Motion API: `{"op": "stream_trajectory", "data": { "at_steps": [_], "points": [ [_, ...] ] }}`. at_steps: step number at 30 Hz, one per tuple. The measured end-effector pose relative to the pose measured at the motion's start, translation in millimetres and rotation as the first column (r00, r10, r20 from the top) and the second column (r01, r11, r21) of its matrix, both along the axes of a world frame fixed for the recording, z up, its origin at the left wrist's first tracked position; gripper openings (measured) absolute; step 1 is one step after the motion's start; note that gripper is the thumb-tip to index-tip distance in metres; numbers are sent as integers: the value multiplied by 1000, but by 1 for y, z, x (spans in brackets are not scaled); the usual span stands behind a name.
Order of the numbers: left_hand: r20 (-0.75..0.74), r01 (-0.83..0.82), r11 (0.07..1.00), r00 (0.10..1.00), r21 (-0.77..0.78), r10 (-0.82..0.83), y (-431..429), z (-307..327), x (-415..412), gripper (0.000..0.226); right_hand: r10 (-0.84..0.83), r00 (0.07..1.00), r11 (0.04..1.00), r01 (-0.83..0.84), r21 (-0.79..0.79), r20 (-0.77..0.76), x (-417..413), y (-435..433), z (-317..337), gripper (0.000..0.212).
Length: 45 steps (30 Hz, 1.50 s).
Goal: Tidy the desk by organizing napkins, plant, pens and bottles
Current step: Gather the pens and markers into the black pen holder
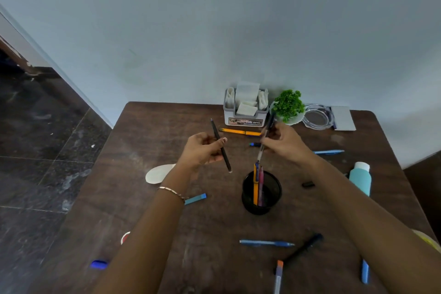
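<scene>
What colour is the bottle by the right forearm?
Light teal body with a white cap; the bottle shows clearly in the head view.

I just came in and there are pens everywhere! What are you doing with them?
A person is tidying pens into the black mesh cup. The left hand holds a black pen, and the right hand tips another pen down over the cup, which already holds a few. More pens lie loose on the desk, like the blue pen. Napkins already sit in their holder beside the plant.

You see a dark brown bench (pixel 148 198), a black mesh cup (pixel 261 198), a green plant (pixel 288 104) and a teal bottle (pixel 360 178).
</scene>
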<state>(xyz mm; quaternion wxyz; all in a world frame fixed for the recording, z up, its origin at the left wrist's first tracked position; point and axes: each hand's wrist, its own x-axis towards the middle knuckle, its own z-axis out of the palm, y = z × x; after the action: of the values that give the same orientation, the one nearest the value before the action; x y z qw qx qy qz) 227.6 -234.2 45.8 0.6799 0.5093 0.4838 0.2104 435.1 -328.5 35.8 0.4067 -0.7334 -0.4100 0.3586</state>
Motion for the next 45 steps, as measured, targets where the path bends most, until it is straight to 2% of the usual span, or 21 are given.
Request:
{"op": "stream_trajectory", "data": {
  "at_steps": [2, 5, 8, 14, 17, 21, 28, 32, 38, 41, 45],
  "points": [
    [62, 4, 999, 998, 35, -7, -16, 5, -1, 33, -82, 992, 993, 89, 73, -97, -2, -23, 12, 39],
    [57, 10, 985, 998, 175, -21, -39, 9, 0, 55, -160, 965, 972, 191, 138, -209, -6, -54, 24, 77],
    [45, -5, 960, 999, 281, -8, -57, 8, 0, 69, -160, 973, 966, 189, 176, -168, -7, -77, 25, 91],
    [22, -20, 932, 1000, 361, 12, -80, -3, 5, 77, -83, 996, 979, 74, 192, 42, -20, -98, 18, 71],
    [-66, 9, 879, 998, 477, 25, -94, -6, 10, 78, -93, 991, 973, 70, 218, 94, -23, -102, 10, 61],
    [-172, 70, 790, 984, 609, 45, -105, -15, 17, 70, -48, 986, 973, 10, 233, 158, -26, -107, 2, 54],
    [-276, 157, 723, 960, 673, 50, -113, -26, 16, 41, 44, 939, 984, -101, 150, 342, -29, -107, -14, 47],
    [-290, 172, 688, 955, 705, 58, -112, -31, 13, 33, 53, 899, 988, -110, 106, 435, -29, -104, -23, 41],
    [-328, 225, 683, 944, 695, 23, -105, -33, 18, 33, 127, 854, 987, -160, 23, 504, -23, -99, -30, 36],
    [-332, 240, 679, 943, 694, 5, -98, -35, 21, 33, 127, 863, 987, -158, 23, 490, -20, -96, -30, 38],
    [-271, 178, 706, 962, 686, 21, -81, -32, 24, 29, 76, 887, 991, -117, 63, 456, -15, -87, -28, 42]
  ]
}}
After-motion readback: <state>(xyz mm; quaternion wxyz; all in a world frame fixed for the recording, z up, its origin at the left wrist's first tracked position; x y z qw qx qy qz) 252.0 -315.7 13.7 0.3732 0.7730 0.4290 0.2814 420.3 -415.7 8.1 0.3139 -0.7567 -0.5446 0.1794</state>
